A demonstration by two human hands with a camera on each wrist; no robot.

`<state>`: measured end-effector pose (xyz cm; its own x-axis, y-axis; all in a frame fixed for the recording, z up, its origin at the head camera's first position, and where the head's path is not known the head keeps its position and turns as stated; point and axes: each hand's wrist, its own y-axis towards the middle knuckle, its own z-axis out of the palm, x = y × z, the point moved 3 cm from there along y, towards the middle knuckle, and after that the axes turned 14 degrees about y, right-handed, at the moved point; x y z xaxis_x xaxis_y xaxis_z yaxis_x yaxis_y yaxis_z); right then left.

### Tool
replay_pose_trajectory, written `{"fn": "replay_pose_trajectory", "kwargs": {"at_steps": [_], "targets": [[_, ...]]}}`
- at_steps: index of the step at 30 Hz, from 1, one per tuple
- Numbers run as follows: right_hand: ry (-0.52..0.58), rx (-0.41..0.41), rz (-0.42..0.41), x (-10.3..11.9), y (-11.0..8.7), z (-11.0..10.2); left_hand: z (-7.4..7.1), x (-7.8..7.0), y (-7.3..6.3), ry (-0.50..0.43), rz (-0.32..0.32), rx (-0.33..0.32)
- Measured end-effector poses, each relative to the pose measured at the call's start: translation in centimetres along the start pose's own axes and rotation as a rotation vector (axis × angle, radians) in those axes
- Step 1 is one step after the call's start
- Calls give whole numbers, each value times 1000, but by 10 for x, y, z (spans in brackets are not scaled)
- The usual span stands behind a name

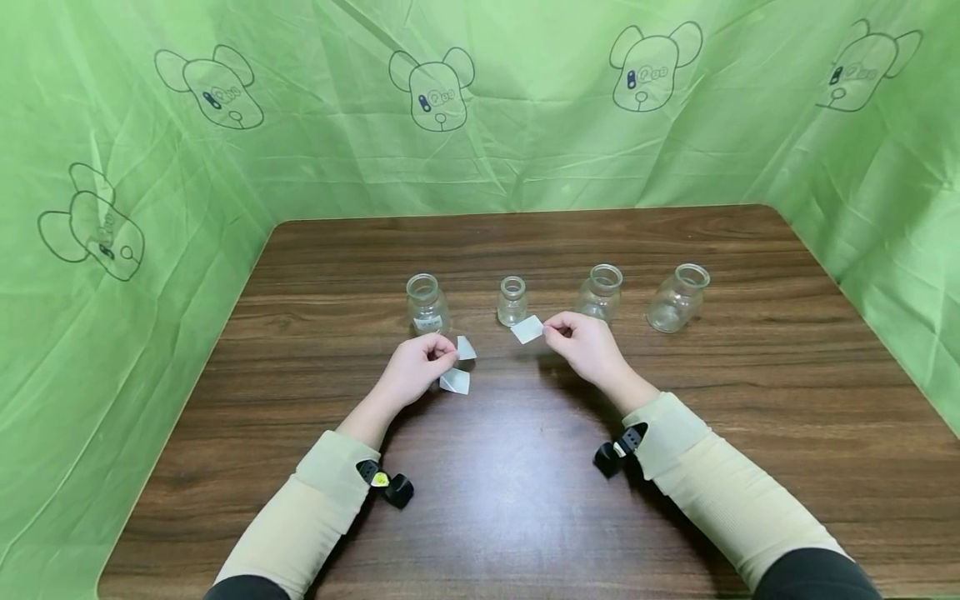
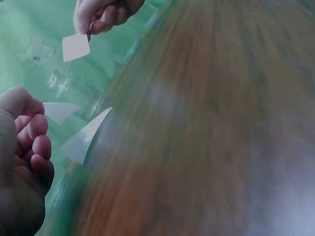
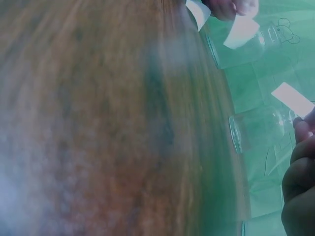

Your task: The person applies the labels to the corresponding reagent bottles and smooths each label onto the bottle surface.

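My right hand (image 1: 588, 346) pinches a small white label (image 1: 527, 329) by one edge, in front of the small glass jar (image 1: 513, 304). My left hand (image 1: 414, 367), thumb and forefinger together, pinches another white label (image 1: 466, 348), with the other fingers curled in. A second white label (image 1: 454, 382) shows just under the left fingers; how it is held I cannot tell. Close beyond the left hand stands a glass jar (image 1: 426, 300) with a white label on its side. In the left wrist view, the right hand's label (image 2: 76, 47) hangs flat from its fingertips.
Two more wide-necked glass jars stand to the right, one (image 1: 602, 287) partly behind the right hand and one (image 1: 677, 300) farther right. All stand in a rough row on the brown wooden table (image 1: 517, 517). A green printed curtain (image 1: 525, 167) surrounds the table's back and sides.
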<state>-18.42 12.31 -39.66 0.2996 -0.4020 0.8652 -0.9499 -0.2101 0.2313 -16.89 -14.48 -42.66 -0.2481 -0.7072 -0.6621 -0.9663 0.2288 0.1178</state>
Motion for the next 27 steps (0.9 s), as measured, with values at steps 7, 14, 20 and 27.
{"fn": "replay_pose_trajectory", "kwargs": {"at_steps": [7,14,20,27], "targets": [[-1,4,-8,-1,0,0,-7,14,-8,3,-29,20],[-8,5,-8,-3,0,1,-22,34,-20,19,-92,-19],[-3,5,-1,-4,0,1,-34,48,-28,66,-139,-29],[0,7,-1,-5,1,2,-41,54,-33,176,-147,-9]]}}
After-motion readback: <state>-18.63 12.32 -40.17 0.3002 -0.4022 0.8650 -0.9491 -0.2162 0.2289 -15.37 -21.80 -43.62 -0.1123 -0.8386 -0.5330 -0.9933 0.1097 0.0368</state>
